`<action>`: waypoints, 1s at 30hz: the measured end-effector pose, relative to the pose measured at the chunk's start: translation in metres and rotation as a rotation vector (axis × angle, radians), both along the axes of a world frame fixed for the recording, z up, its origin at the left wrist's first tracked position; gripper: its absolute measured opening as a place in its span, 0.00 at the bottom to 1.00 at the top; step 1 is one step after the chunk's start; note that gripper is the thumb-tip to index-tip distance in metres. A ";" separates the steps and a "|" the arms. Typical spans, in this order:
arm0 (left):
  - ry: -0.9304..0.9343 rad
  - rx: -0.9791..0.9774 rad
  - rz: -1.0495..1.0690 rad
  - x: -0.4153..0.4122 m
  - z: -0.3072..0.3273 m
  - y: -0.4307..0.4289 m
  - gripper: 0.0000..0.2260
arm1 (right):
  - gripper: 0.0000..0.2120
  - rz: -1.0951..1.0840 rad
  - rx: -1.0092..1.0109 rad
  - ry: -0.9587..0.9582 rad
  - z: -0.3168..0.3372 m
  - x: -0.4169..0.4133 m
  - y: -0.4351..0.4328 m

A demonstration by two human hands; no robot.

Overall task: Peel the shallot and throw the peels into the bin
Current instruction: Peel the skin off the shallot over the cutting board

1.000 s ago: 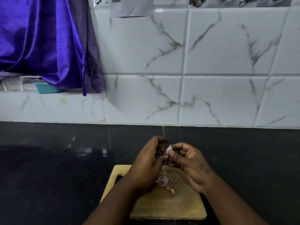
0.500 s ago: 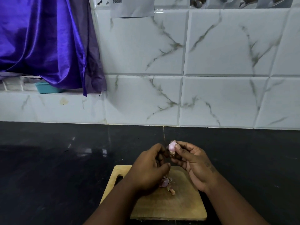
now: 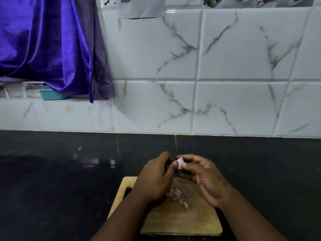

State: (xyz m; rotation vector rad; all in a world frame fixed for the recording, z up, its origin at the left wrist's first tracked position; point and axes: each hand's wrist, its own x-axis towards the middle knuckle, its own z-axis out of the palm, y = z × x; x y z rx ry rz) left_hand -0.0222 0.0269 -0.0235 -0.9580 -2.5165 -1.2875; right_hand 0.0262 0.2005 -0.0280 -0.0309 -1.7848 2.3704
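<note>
Two bare hands meet above a light wooden cutting board [image 3: 182, 221] on a black stone counter [image 3: 60, 180]. The right hand [image 3: 205, 174] pinches a small, pale pink shallot [image 3: 179, 163] between thumb and fingertips. The left hand [image 3: 154, 178], fingers curled, closes on its other side, thumb against it. The exposed part looks smooth and mostly bare, so peeling seems nearly done. Just below the grip, a small heap of purple-brown papery peels [image 3: 174, 193] lies on the board, not yet binned; no bin is in view
</note>
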 end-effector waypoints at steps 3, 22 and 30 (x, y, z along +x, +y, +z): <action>0.061 -0.048 -0.010 0.002 -0.001 0.001 0.09 | 0.12 -0.069 0.069 0.035 -0.002 0.000 -0.002; -0.055 0.183 0.156 0.001 0.000 0.001 0.16 | 0.17 -0.002 -0.001 0.123 0.001 0.002 -0.001; -0.002 0.100 0.129 0.005 0.006 0.001 0.09 | 0.12 -0.078 0.102 0.097 0.002 0.003 -0.003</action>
